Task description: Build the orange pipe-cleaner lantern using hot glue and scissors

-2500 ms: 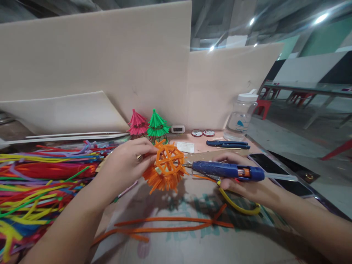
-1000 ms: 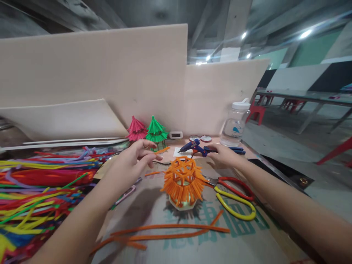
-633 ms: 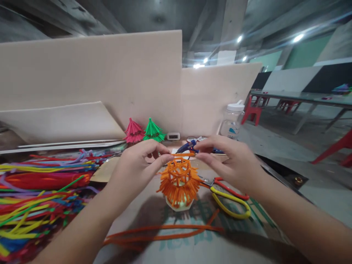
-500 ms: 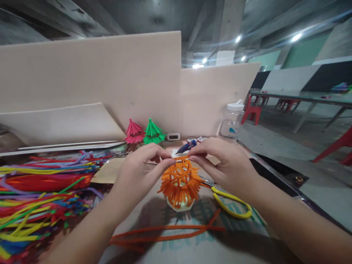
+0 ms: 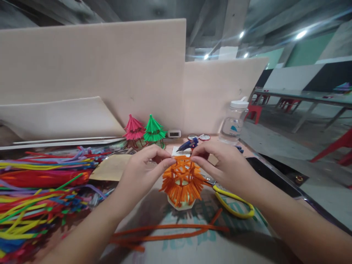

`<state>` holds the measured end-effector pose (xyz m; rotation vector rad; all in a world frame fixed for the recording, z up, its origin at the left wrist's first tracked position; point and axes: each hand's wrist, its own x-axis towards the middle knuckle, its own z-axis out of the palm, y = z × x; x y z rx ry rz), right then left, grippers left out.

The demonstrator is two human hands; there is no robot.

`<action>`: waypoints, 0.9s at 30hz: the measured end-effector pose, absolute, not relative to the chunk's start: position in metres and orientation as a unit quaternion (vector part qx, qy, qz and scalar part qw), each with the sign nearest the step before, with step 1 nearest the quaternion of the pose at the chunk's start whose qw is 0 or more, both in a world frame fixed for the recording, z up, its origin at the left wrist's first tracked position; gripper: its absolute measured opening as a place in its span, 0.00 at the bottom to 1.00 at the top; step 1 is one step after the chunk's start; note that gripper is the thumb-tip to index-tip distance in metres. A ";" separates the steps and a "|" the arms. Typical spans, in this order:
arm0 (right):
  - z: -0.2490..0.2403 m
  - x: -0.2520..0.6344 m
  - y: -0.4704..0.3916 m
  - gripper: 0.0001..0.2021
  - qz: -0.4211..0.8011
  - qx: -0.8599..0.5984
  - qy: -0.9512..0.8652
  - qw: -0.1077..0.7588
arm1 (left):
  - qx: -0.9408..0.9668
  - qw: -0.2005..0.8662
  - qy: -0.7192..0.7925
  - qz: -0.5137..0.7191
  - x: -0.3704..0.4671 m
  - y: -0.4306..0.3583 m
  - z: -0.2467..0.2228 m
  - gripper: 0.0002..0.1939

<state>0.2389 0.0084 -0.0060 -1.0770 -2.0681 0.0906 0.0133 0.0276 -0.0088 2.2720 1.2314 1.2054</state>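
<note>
An orange pipe-cleaner pagoda model [image 5: 182,187], with a fringed skirt and an open lattice top, stands on a pale many-sided base [image 5: 181,206] between my hands. My left hand [image 5: 145,167] pinches thumb and finger at the left of its top rim. Opposite it, my right hand [image 5: 217,161] pinches at the right of the rim. A short orange pipe cleaner [image 5: 183,158] runs between the fingertips along the top; its ends are hidden. Yellow-handled scissors [image 5: 233,205] lie right of the model. Loose orange pipe cleaners [image 5: 170,233] lie in front.
Colourful pipe cleaners [image 5: 41,194] are heaped at the left. Behind stand a pink model [image 5: 134,128], a green model [image 5: 154,130] and a small white digital display [image 5: 174,134]. A blue glue gun [image 5: 188,145] lies beyond my hands. A clear bottle [image 5: 232,123] stands back right.
The view has shifted slightly. Both hands keep their pinch at the top of the orange model, with the right fingertips moved a little. The model and scissors stay in place.
</note>
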 end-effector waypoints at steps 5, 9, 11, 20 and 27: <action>-0.006 0.254 0.008 0.07 0.058 -0.455 -0.797 0.392 | 0.810 0.207 0.472 0.279 -0.006 0.039 -0.001 0.16; -0.008 0.259 0.009 0.07 0.067 -0.470 -0.796 0.376 | 0.828 0.265 0.456 0.190 -0.012 0.052 -0.008 0.22; -0.010 0.258 0.010 0.07 0.067 -0.470 -0.799 0.368 | 0.838 0.299 0.419 0.180 -0.009 0.055 -0.014 0.19; -0.008 0.258 0.001 0.08 0.057 -0.470 -0.815 0.335 | 0.835 0.351 0.398 0.143 0.001 0.047 -0.022 0.11; -0.013 0.254 -0.001 0.08 0.062 -0.454 -0.823 0.336 | 0.819 0.389 0.389 0.160 -0.004 0.051 -0.022 0.17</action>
